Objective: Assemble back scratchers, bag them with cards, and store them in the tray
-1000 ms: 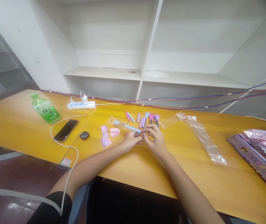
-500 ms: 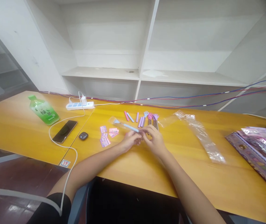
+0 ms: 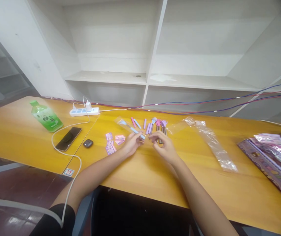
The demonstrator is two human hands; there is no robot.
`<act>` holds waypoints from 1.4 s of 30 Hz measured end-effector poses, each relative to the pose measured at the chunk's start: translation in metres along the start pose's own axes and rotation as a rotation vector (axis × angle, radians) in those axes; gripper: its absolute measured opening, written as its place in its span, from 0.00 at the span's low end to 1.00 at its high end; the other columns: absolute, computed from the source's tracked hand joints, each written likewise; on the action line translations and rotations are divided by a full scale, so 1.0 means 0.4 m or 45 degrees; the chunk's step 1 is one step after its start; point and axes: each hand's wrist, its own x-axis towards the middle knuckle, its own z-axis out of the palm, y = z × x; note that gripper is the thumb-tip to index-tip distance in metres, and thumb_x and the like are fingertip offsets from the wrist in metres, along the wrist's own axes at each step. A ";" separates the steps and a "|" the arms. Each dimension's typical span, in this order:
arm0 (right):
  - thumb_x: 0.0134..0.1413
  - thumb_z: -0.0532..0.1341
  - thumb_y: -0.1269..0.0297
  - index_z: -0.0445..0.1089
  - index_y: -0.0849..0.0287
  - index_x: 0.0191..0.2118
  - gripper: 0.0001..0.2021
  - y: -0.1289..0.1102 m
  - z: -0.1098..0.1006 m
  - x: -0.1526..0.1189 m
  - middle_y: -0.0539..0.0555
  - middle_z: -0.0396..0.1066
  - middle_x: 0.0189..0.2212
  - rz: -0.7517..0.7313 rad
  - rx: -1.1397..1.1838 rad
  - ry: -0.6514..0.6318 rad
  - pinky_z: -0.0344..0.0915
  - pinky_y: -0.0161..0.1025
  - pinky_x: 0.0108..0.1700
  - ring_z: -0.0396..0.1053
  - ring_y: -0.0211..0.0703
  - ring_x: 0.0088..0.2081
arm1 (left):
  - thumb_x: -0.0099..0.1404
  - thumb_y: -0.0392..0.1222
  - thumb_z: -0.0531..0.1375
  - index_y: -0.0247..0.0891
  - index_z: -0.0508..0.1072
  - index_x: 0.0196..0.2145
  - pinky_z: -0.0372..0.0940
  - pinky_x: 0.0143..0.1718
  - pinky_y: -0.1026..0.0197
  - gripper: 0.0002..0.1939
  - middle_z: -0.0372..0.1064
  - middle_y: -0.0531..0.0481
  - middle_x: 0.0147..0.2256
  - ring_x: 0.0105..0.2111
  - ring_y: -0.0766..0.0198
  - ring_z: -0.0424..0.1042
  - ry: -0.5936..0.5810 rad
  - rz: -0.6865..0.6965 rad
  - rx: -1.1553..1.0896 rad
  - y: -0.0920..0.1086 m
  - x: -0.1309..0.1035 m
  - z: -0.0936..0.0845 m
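Observation:
My left hand (image 3: 133,143) is closed on a blue-handled back scratcher (image 3: 137,133), which lies inside a clear plastic sleeve and points up and left. To its right, my right hand (image 3: 163,146) is held apart from the sleeve, fingers curved and spread, with nothing seen in them. Just behind the hands lie blue, pink and purple hand-shaped scratcher heads (image 3: 158,122) on dark rods, beside several loose pink, blue and purple handle tubes (image 3: 144,123). Small printed cards (image 3: 110,147) rest left of my left hand.
Clear plastic sleeves (image 3: 214,144) lie to the right, with a purple box (image 3: 266,164) and wrapped packs at the far right. Leftward are a black round-cornered gadget (image 3: 88,143), a phone (image 3: 69,138), a green bottle (image 3: 46,116), a power strip (image 3: 84,111) and a white cable.
My right hand has let go of the sleeve's near end and moved slightly right, its fingers apart. My left hand and the sleeved scratcher have shifted slightly left.

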 end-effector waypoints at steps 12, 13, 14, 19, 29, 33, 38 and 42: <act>0.62 0.60 0.74 0.75 0.50 0.46 0.13 0.000 -0.031 0.011 0.56 0.68 0.46 -0.118 -0.143 -0.029 0.68 0.51 0.54 0.69 0.50 0.50 | 0.57 0.54 0.74 0.34 0.75 0.41 0.68 0.40 0.59 0.24 0.74 0.46 0.38 0.36 0.64 0.72 -0.225 -0.012 0.214 0.011 0.009 -0.012; 0.61 0.59 0.75 0.74 0.50 0.48 0.15 0.002 -0.034 0.010 0.57 0.68 0.48 -0.116 -0.150 -0.031 0.68 0.51 0.53 0.69 0.51 0.51 | 0.58 0.54 0.74 0.34 0.75 0.42 0.68 0.39 0.59 0.24 0.74 0.46 0.38 0.36 0.64 0.72 -0.227 -0.018 0.208 0.011 0.007 -0.011; 0.59 0.59 0.76 0.73 0.50 0.49 0.17 0.004 -0.036 0.010 0.57 0.68 0.48 -0.120 -0.164 -0.032 0.68 0.51 0.54 0.68 0.51 0.52 | 0.58 0.53 0.74 0.34 0.75 0.42 0.67 0.38 0.60 0.23 0.74 0.46 0.39 0.35 0.64 0.72 -0.229 -0.025 0.203 0.012 0.006 -0.010; 0.62 0.64 0.69 0.73 0.51 0.43 0.06 0.010 -0.036 0.012 0.56 0.67 0.48 -0.135 -0.189 -0.059 0.66 0.53 0.59 0.68 0.51 0.53 | 0.57 0.52 0.74 0.35 0.75 0.40 0.66 0.37 0.61 0.21 0.74 0.48 0.36 0.34 0.65 0.72 -0.209 -0.044 0.197 0.018 0.001 -0.001; 0.67 0.64 0.56 0.76 0.52 0.39 0.07 0.011 -0.009 0.007 0.57 0.68 0.44 -0.003 -0.147 -0.069 0.67 0.53 0.56 0.69 0.51 0.49 | 0.56 0.53 0.74 0.36 0.77 0.44 0.66 0.40 0.58 0.24 0.75 0.47 0.37 0.34 0.64 0.72 -0.333 -0.138 0.378 0.020 -0.015 0.006; 0.66 0.64 0.55 0.76 0.52 0.38 0.09 0.020 -0.004 0.003 0.57 0.68 0.44 0.032 -0.180 -0.065 0.68 0.53 0.56 0.69 0.51 0.49 | 0.55 0.55 0.74 0.35 0.78 0.41 0.66 0.39 0.57 0.24 0.75 0.45 0.35 0.33 0.62 0.73 -0.308 -0.197 0.338 0.012 -0.011 0.002; 0.66 0.64 0.55 0.76 0.52 0.38 0.09 0.022 -0.003 0.001 0.57 0.67 0.45 0.027 -0.182 -0.063 0.68 0.51 0.56 0.69 0.51 0.50 | 0.57 0.53 0.72 0.34 0.78 0.40 0.64 0.38 0.59 0.21 0.74 0.46 0.35 0.34 0.63 0.71 -0.384 -0.159 0.423 0.007 -0.008 -0.010; 0.66 0.65 0.56 0.76 0.52 0.38 0.08 0.021 -0.003 -0.001 0.56 0.68 0.44 0.013 -0.185 -0.090 0.67 0.50 0.55 0.70 0.50 0.49 | 0.56 0.45 0.73 0.34 0.78 0.42 0.60 0.37 0.63 0.18 0.73 0.49 0.34 0.34 0.65 0.69 -0.463 -0.067 0.651 0.005 -0.007 -0.025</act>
